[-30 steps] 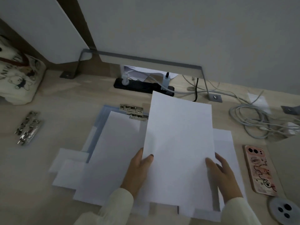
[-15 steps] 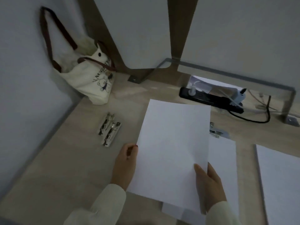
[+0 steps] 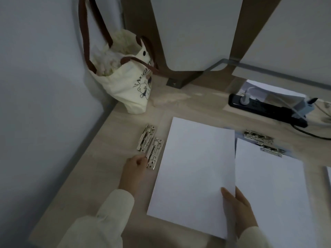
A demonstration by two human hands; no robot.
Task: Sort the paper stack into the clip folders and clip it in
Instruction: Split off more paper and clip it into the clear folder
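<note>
Two loose clips (image 3: pixel 145 138) of bright stamped metal lie side by side on the pale wood-grain surface (image 3: pixel 107 176). The left hand (image 3: pixel 134 169) is right at the closer clip (image 3: pixel 155 153), fingers curled and pinching its near end. Just beside them comes the paper stack (image 3: pixel 195 174), plain white and smooth. The right hand (image 3: pixel 238 210) pinches it at the near right corner, thumb on top, fingers hidden underneath; whether the far edge rests down I cannot tell. To the right, a bluish clip folder (image 3: pixel 239 134) barely peeks out from under more white sheets (image 3: pixel 268 185) and two silver clamps (image 3: pixel 258 136). In the back corner a cream canvas tote bag (image 3: pixel 125 83) with brown straps slumps against the wall, and a black power strip (image 3: pixel 266 110) runs along the rear. Another sheet (image 3: pixel 328 174) is cut off at the right edge, and the dim light smears the clips' fine detail.
</note>
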